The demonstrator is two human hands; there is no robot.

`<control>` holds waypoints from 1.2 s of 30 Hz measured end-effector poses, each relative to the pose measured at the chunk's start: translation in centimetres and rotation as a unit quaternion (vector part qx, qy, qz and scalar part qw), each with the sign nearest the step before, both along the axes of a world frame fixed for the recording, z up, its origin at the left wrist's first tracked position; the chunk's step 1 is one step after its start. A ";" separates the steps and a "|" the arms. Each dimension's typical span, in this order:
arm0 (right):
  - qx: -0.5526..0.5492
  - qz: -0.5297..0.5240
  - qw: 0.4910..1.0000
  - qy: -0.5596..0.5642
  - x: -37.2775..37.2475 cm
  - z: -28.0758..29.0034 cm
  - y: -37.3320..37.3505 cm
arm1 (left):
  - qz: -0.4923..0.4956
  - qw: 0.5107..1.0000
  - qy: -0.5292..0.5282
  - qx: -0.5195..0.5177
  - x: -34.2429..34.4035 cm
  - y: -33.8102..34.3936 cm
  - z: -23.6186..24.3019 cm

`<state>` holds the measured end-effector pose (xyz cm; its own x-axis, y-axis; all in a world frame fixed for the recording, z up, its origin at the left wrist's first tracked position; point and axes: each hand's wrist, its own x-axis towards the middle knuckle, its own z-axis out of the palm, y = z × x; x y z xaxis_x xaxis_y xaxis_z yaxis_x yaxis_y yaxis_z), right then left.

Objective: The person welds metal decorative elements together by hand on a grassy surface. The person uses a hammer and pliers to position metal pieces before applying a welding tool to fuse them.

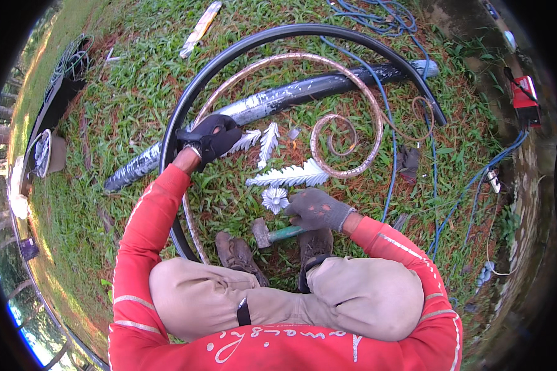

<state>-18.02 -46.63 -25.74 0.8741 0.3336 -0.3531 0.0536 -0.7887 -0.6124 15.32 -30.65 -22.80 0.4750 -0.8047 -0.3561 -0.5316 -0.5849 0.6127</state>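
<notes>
My left hand [211, 137], in a black glove, is curled closed beside the black curved pipe [189, 93] and a copper-coloured scroll bar [377, 117]. A silver metal leaf [247, 140] shows at its fingertips; the glove hides whatever it grips. My right hand [319, 210], in a grey glove, has bent fingers at the right edge of a silver flower rosette [275, 200], apparently pinching it. Two more silver leaves, one small [268, 145] and one long [289, 174], lie on the grass above. A hammer [278, 234] with a green handle rests between my boots.
A thick black-and-silver pipe [278, 96] crosses the grass under the curved pieces. Blue cable [387, 148] runs down the right side, towards a red machine [525, 99] by a wall. Coiled wire [68, 65] and a fan-like round object [42, 153] stand at the left.
</notes>
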 end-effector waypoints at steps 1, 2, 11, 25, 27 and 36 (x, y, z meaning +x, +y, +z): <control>0.008 -0.013 1.000 0.001 0.2 0.2 -0.3 | 0.020 1.000 0.013 0.002 -0.2 -0.2 0.0; 0.023 -0.031 0.999 -0.010 0.2 0.4 -0.5 | 0.034 0.999 0.015 -0.006 -0.5 -0.4 0.1; 0.006 -0.135 0.989 -0.064 5.9 6.2 -7.5 | 0.196 0.948 0.210 -0.137 3.2 -1.4 4.7; -0.033 -0.532 0.836 0.127 -2.6 41.6 -13.9 | 0.350 0.814 0.423 -0.193 -2.4 6.4 40.6; -0.041 -0.575 0.805 0.142 -5.0 48.2 -12.9 | 0.343 0.817 0.428 -0.179 -3.4 8.1 46.3; -0.053 -0.771 0.633 0.056 -19.7 63.3 -11.6 | 0.400 0.815 0.414 -0.063 -10.0 10.7 61.0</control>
